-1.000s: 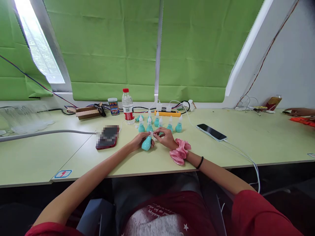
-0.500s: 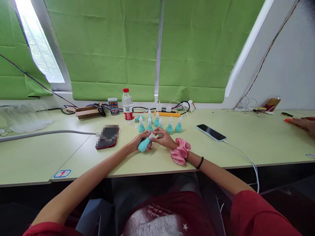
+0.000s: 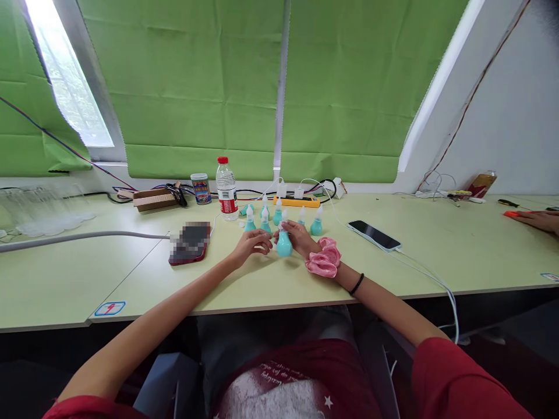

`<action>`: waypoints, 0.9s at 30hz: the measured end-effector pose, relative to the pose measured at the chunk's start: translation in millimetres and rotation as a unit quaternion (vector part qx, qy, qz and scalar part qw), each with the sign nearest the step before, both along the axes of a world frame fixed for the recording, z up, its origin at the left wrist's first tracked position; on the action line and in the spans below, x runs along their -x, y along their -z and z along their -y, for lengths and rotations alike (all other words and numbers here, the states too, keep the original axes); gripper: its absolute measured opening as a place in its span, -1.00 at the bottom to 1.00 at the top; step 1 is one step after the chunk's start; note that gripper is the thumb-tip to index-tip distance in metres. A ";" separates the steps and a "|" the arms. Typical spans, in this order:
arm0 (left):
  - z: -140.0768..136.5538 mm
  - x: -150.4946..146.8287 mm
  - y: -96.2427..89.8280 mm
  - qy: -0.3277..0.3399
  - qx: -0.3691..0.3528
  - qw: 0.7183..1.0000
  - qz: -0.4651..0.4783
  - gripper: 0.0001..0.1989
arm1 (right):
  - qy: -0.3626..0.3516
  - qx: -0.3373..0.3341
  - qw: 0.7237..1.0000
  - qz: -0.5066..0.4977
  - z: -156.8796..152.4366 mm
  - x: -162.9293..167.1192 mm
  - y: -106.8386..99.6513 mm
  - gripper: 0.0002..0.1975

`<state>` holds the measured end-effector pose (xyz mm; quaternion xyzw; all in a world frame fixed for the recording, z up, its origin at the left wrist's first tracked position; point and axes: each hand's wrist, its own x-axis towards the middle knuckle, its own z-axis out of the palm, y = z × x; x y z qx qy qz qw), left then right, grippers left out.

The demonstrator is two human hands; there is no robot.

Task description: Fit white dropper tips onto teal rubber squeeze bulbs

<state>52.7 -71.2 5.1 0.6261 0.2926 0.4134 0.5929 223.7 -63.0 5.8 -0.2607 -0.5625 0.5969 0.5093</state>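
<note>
A teal bulb nasal aspirator (image 3: 284, 245) hangs roughly upright with its bulb down. My right hand (image 3: 301, 238) pinches it around the clear neck, and a pink scrunchie (image 3: 324, 258) circles that wrist. Just left of the bulb, my left hand (image 3: 252, 247) is empty, its fingers loosely bent and apart. Behind my hands stand several similar aspirators with clear tips, among them one at the right (image 3: 317, 224) and one at the left (image 3: 250, 221). Some of this group is hidden by my right hand. Another teal piece (image 3: 246, 210) lies on its side at the back.
A water bottle (image 3: 227, 192) and a can (image 3: 201, 189) stand behind on the table (image 3: 262, 291). Phones lie to the left (image 3: 190, 243) and right (image 3: 374, 234). An orange power strip (image 3: 297, 201) and cables run along the back. Another person's hand (image 3: 535, 219) rests far right.
The aspirator has moved from my left hand to my right, going rightward and turning from tilted to bulb-down. My left hand has let go and stays at the left.
</note>
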 end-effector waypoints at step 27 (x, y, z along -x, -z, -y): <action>-4.8 -2.0 9.1 0.003 0.059 0.996 0.067 -0.81 | 0.120 -0.145 0.972 0.143 -1.7 11.1 21.2 -0.54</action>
